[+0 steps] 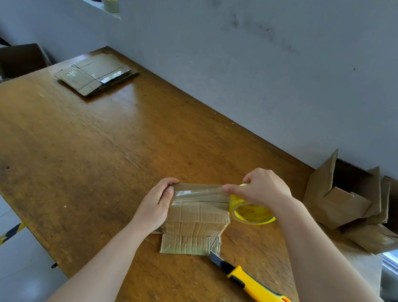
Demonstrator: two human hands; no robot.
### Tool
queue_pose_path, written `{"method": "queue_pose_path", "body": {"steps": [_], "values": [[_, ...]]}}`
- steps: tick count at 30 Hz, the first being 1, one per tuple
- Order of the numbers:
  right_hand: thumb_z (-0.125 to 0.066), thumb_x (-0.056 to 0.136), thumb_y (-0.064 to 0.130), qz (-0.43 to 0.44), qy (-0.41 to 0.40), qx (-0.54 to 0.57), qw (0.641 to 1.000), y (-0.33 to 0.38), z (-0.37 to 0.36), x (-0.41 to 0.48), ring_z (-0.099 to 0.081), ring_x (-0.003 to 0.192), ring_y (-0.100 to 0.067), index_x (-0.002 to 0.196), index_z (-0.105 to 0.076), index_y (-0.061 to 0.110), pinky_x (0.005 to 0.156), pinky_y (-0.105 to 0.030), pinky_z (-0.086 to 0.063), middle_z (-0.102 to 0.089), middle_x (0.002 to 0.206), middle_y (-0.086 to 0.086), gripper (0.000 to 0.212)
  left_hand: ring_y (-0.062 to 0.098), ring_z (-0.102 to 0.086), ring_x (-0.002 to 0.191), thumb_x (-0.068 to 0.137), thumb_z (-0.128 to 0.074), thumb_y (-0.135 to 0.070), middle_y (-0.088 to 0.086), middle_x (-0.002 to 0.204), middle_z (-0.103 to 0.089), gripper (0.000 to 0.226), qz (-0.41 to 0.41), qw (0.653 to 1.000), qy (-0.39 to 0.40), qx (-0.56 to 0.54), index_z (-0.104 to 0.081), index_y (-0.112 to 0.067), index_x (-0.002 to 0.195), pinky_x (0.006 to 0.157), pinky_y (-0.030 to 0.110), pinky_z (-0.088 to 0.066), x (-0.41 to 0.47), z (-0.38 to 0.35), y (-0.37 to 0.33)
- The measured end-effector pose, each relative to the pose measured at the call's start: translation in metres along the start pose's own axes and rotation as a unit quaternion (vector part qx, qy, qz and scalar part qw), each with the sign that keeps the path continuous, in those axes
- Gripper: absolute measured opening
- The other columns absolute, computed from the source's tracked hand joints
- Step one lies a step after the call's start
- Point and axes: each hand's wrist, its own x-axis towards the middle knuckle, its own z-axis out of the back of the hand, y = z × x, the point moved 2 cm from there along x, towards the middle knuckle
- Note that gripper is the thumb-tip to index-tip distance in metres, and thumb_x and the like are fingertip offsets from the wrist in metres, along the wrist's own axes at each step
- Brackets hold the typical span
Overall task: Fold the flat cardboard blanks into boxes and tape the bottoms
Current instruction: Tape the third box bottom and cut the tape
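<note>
At lower centre of the frame, the left hand (159, 201) pinches the tape (200, 191) onto the left edge of the box (197, 219) while the right hand (262, 187) grips the roll (253, 212), so keep it taut and centred on the seam before pressing down.

Wooden table (79, 161) against grey wall (254, 57) (scuffed); pale floor (2, 272).
</note>
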Motion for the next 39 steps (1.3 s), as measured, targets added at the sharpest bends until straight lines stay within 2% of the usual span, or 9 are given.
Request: {"method": "queue_pose_path", "body": {"steps": [13,18,22,25,28,31,33,36,39], "values": [[-0.058,0.071,0.079,-0.02,0.022,0.021,0.999,-0.016,-0.031,0.007,-0.057,0.068,-0.01,0.064,-0.06,0.023,0.049,-0.024,-0.037,-0.061,0.071,0.006,0.056,0.009,-0.048,0.113,0.103,-0.031,-0.032,-0.011,0.122,-0.05,0.033,-0.008,1.0,-0.009,0.005,-0.048,-0.024,0.13,0.086,0.019,-0.038,-0.002,0.001,-0.002],[-0.057,0.071,0.079,-0.018,0.039,0.044,0.998,-0.02,-0.036,0.011,-0.057,0.073,-0.01,0.066,-0.06,0.025,0.053,-0.025,-0.041,-0.061,0.075,0.007,0.054,0.007,-0.048,0.105,0.093,-0.05,-0.048,-0.016,0.116,-0.046,0.032,0.041,0.999,0.029,-0.017,-0.043,-0.038,0.122,0.075,0.018,-0.042,0.002,0.003,-0.006],[-0.056,0.073,0.078,-0.024,0.044,0.054,0.997,-0.02,-0.039,0.009,-0.06,0.074,-0.01,0.075,-0.068,0.021,0.056,-0.025,-0.047,-0.064,0.077,0.006,0.059,0.014,-0.046,0.117,0.097,-0.047,-0.043,-0.011,0.123,-0.047,0.033,0.027,0.999,0.035,0.024,-0.047,-0.033,0.128,0.086,0.025,-0.041,0.008,0.004,-0.008],[-0.053,0.075,0.078,-0.043,0.031,0.052,0.997,-0.017,-0.043,0.004,-0.061,0.069,-0.011,0.071,-0.066,0.019,0.052,-0.025,-0.046,-0.065,0.072,0.005,0.061,0.02,-0.046,0.125,0.094,-0.05,-0.046,-0.003,0.136,-0.048,0.042,-0.018,0.983,-0.029,0.183,-0.052,-0.03,0.134,0.094,0.034,-0.045,0.012,0.012,-0.015],[-0.053,0.076,0.077,-0.071,0.015,0.042,0.997,-0.014,-0.047,-0.001,-0.058,0.06,-0.011,0.063,-0.06,0.018,0.049,-0.024,-0.043,-0.06,0.062,0.006,0.061,0.027,-0.053,0.114,0.09,-0.057,-0.039,0.011,0.126,-0.055,0.043,-0.116,0.895,-0.144,0.407,-0.059,-0.019,0.128,0.088,0.039,-0.047,0.002,0.004,-0.038],[-0.052,0.077,0.077,-0.099,-0.008,0.018,0.995,-0.008,-0.045,-0.006,-0.058,0.059,-0.013,0.068,-0.063,0.016,0.047,-0.023,-0.041,-0.061,0.065,0.005,0.063,0.024,-0.04,0.126,0.097,-0.032,-0.052,0.009,0.141,-0.043,0.06,-0.08,0.894,-0.081,0.433,-0.041,-0.015,0.142,0.1,0.037,-0.037,-0.018,-0.028,-0.053],[-0.05,0.08,0.076,-0.104,-0.007,0.006,0.995,-0.001,-0.046,-0.01,-0.059,0.062,-0.014,0.075,-0.065,0.017,0.047,-0.022,-0.04,-0.063,0.07,0.004,0.061,0.025,-0.012,0.145,0.096,-0.017,-0.06,0.007,0.159,-0.013,0.074,-0.027,0.901,-0.028,0.432,-0.016,-0.012,0.153,0.116,0.041,-0.016,-0.023,-0.037,-0.047],[-0.045,0.087,0.069,-0.08,0.01,0.054,0.995,0.011,-0.059,-0.015,-0.061,0.067,-0.017,0.069,-0.061,0.018,0.049,-0.024,-0.038,-0.062,0.07,0.003,0.057,0.018,0.015,0.147,0.099,-0.016,-0.054,0.003,0.161,0.012,0.069,-0.033,0.911,0.036,0.41,0.003,-0.016,0.153,0.116,0.038,0.011,-0.007,-0.018,-0.035],[-0.043,0.097,0.049,-0.053,0.077,0.167,0.982,0.03,-0.069,-0.02,-0.06,0.084,-0.021,0.082,-0.063,0.015,0.059,-0.027,-0.039,-0.062,0.085,-0.002,0.042,0.022,0.019,0.146,0.101,-0.026,-0.045,0.004,0.16,0.017,0.062,-0.011,0.9,0.086,0.428,-0.001,-0.024,0.153,0.115,0.046,0.012,0.018,0.016,-0.034]]}}
